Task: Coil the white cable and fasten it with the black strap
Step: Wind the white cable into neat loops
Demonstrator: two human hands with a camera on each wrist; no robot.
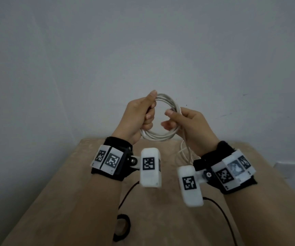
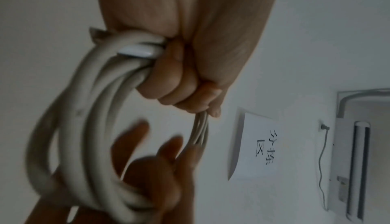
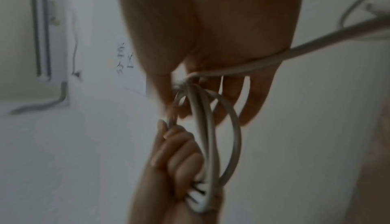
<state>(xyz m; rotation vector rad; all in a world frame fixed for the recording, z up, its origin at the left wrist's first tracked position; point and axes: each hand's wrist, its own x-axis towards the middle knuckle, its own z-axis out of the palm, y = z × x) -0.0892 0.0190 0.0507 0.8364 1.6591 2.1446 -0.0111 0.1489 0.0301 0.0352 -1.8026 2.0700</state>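
The white cable (image 1: 161, 137) is wound into a round coil of several loops, held up in the air above the table. My left hand (image 1: 143, 114) grips the coil's left side in a fist. In the left wrist view a white plug (image 2: 137, 53) sticks out of that fist (image 2: 179, 60). My right hand (image 1: 187, 125) holds the coil's right side, thumb over the strands and fingers behind. The loose tail (image 1: 186, 153) hangs from the right hand toward the table and crosses its palm (image 3: 316, 44). The black strap (image 1: 123, 228) lies curled on the table near the front edge, below the left forearm.
A tan table (image 1: 72, 192) stands against a plain grey wall (image 1: 143, 50). Thin dark wires (image 1: 221, 210) run from the wrist cameras across the table. A paper sign (image 2: 259, 145) and a white wall unit (image 2: 358, 160) are on the wall.
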